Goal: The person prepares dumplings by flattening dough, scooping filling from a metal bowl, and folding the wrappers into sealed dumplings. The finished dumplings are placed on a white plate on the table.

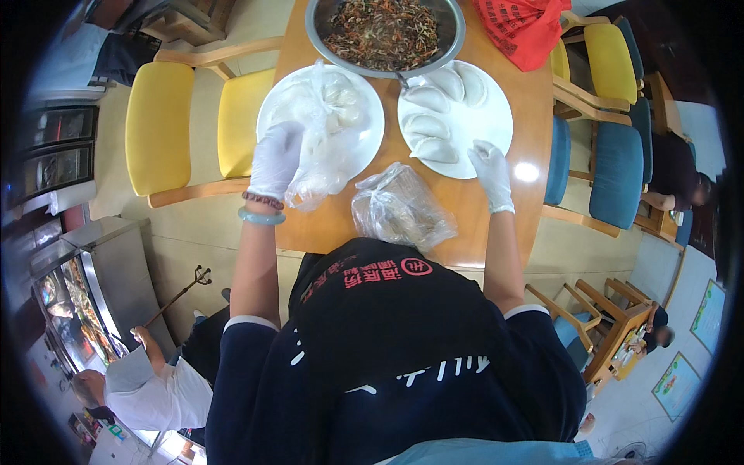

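My left hand (277,160), in a white glove, is closed at the edge of a clear plastic bag (329,116) of pale dough pieces. That bag lies across the left white plate (370,128) and hangs over its near rim. Over the near right rim of the other white plate (473,124) is my right hand (491,174), gloved too, fingers curled together; whatever they may hold is hidden. Several folded dumplings (428,126) sit along this plate's left and far sides. Between my forearms rests a second clear bag (403,208) with brownish contents.
A metal bowl (459,46) of chopped filling stands at the table's far end, a handle poking out near the plates. Beside it lies a red bag (523,31). Yellow chairs (159,128) line the left, blue chairs (616,174) the right. A person with a cane (178,298) is at lower left.
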Action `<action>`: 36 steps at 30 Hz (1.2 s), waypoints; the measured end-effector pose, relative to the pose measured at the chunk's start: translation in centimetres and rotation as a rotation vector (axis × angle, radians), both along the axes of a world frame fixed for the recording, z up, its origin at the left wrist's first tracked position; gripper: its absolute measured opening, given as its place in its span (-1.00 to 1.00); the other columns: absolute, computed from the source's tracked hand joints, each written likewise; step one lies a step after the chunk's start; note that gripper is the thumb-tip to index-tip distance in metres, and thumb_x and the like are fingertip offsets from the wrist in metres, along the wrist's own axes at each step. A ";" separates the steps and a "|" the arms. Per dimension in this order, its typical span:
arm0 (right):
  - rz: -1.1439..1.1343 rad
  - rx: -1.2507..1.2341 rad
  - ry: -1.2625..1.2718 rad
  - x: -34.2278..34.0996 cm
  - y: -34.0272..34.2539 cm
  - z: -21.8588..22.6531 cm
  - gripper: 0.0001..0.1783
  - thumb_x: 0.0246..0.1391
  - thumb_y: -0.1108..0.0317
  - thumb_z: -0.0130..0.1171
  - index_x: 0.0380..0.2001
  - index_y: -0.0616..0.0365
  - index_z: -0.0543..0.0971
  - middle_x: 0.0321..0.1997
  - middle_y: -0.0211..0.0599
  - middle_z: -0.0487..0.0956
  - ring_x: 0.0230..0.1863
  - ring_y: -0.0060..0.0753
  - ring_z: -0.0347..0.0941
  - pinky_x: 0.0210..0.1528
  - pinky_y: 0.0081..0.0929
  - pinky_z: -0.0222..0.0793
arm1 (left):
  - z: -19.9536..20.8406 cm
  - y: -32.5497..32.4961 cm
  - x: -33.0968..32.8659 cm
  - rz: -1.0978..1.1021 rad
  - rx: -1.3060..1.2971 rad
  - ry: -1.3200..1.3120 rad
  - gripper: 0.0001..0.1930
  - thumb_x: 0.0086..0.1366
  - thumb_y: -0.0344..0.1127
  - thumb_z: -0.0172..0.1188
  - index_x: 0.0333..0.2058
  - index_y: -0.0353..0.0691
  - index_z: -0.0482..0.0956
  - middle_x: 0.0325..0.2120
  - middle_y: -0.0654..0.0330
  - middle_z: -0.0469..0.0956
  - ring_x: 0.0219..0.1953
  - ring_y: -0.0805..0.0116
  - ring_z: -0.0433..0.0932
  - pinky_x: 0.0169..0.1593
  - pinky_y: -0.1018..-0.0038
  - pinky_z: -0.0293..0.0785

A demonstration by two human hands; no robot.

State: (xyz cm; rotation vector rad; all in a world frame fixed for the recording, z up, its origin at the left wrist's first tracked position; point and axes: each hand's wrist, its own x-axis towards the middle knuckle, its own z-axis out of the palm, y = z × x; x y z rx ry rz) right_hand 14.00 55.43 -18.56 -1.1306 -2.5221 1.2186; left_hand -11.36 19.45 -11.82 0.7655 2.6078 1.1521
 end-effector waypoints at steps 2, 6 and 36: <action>-0.016 -0.125 -0.005 0.9 -2.0 0.6 -0.55 0.13 0.25 0.29 0.05 0.27 0.61 0.01 0.00 0.66 0.05 -0.20 0.60 0.11 -0.35 0.48 | -1.9 -0.6 -0.6 -0.082 -0.226 0.039 -0.77 0.18 -0.40 0.23 -0.16 -0.25 0.63 -0.22 -0.08 0.62 -0.16 -0.09 0.61 -0.05 0.14 0.53; 0.047 -0.140 0.020 1.4 -6.2 2.0 -0.56 0.14 0.24 0.29 0.02 0.28 0.62 -0.04 -0.05 0.68 0.01 -0.28 0.62 0.06 -0.38 0.49 | -5.3 0.3 -0.5 -0.176 -0.362 0.175 -0.68 0.19 -0.36 0.21 -0.05 -0.19 0.58 -0.07 -0.12 0.58 -0.02 -0.15 0.54 0.03 0.07 0.49; 0.421 0.208 0.152 -12.8 -28.4 4.2 -0.63 0.07 0.11 0.24 -0.14 0.11 0.67 -0.08 0.08 0.62 0.06 0.28 0.48 0.11 -0.12 0.42 | -8.2 0.4 -5.0 -0.573 -0.269 0.238 -0.49 0.05 -0.40 0.36 0.03 -0.23 0.49 -0.04 -0.11 0.54 0.04 -0.08 0.52 0.14 0.19 0.47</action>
